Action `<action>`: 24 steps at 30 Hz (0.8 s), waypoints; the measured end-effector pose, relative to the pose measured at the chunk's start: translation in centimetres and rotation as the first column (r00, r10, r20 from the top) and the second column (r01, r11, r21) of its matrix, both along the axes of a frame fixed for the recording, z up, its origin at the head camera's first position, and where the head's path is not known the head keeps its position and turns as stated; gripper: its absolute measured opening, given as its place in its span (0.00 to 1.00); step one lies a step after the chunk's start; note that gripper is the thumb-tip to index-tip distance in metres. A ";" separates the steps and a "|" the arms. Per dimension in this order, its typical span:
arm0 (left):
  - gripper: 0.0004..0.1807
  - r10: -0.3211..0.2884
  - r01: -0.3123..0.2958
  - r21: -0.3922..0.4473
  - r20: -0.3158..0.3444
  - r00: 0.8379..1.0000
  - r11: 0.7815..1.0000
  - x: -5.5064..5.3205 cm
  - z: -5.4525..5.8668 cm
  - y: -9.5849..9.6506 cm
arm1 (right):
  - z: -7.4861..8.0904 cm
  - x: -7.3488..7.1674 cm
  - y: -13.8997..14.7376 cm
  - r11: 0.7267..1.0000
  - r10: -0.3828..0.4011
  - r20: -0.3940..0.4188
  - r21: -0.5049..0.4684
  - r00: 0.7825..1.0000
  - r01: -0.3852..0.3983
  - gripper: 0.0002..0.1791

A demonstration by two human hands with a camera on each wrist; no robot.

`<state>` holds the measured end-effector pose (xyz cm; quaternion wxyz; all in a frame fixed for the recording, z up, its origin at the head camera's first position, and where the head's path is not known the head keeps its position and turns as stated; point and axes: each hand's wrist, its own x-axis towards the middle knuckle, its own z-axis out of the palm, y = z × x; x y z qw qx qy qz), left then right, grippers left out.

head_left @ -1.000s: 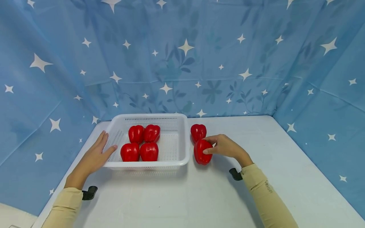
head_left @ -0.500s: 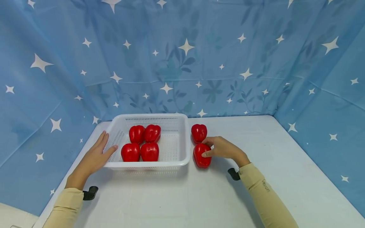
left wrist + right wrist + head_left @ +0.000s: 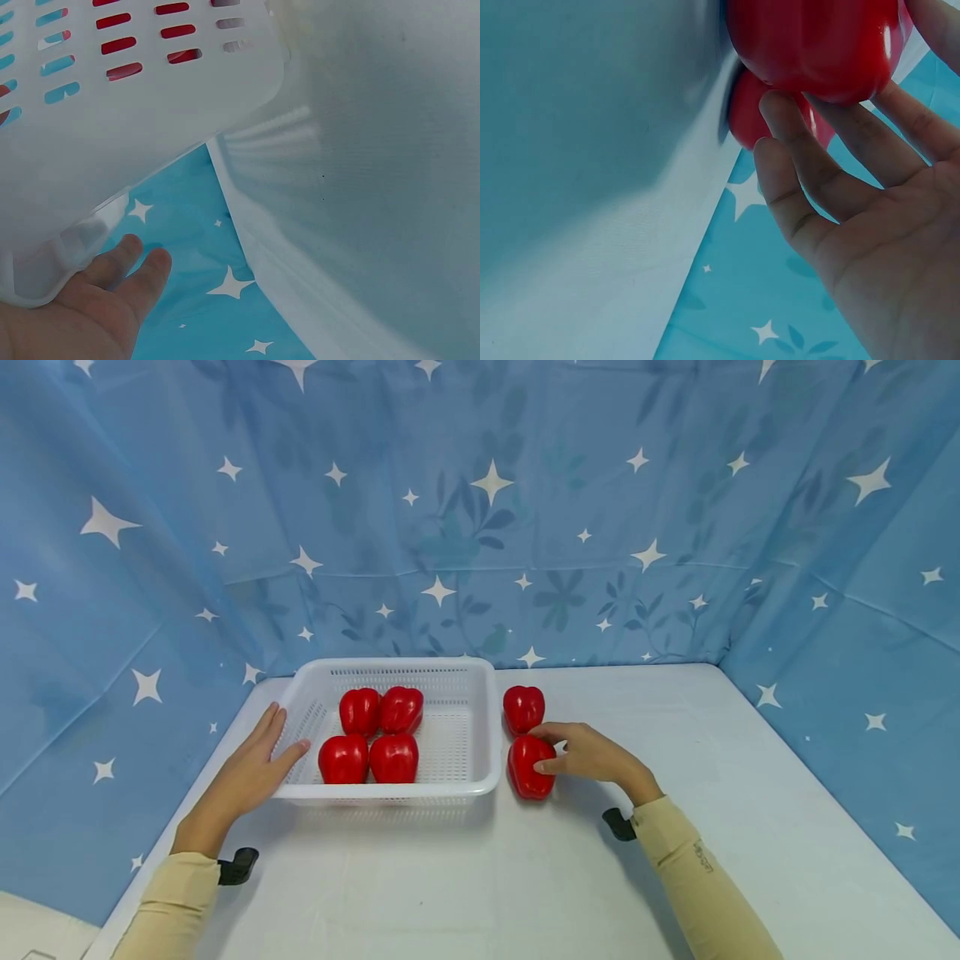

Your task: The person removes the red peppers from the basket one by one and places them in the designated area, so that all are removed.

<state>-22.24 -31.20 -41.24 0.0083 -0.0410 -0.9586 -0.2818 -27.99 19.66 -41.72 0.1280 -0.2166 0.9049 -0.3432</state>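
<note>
My right hand (image 3: 592, 753) holds a glossy red bell pepper (image 3: 527, 777) just right of the basket, thumb on its near side and fingertips at its far side. In the right wrist view the fingertips (image 3: 780, 109) reach the underside of this pepper (image 3: 817, 45). A second red pepper (image 3: 522, 708) stands right behind it. At the left end of the white perforated basket (image 3: 483, 789), my left hand (image 3: 251, 768) rests on the rim with fingers extended. Several red peppers (image 3: 393, 758) are grouped in the basket's left and middle part. The left wrist view shows the basket's slotted wall (image 3: 150, 112).
A white tabletop (image 3: 420, 877) carries everything. Blue star-patterned curtain (image 3: 480, 527) closes off the back and both sides. A black wrist strap piece (image 3: 618, 824) shows below my right wrist, and another (image 3: 238, 867) beside the left.
The held pepper came down slightly toward me from a second ago, and my right hand lowered with it. My left hand and the basket stay where they were.
</note>
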 end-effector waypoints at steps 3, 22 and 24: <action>0.50 -0.001 0.001 0.001 -0.002 1.000 1.000 0.0 -0.1 0.0 | 0.0 0.1 0.3 1.000 -0.002 -0.023 -0.011 1.000 0.002 0.35; 0.50 0.002 -0.002 -0.009 0.007 1.000 1.000 -0.1 0.2 -0.1 | 0.1 -0.1 0.4 0.968 -0.157 -0.126 -0.217 0.980 0.127 0.33; 0.50 0.004 -0.004 -0.012 0.010 1.000 1.000 0.0 0.3 -0.1 | 0.4 -0.1 0.2 0.962 -0.148 -0.113 -0.247 0.982 0.116 0.36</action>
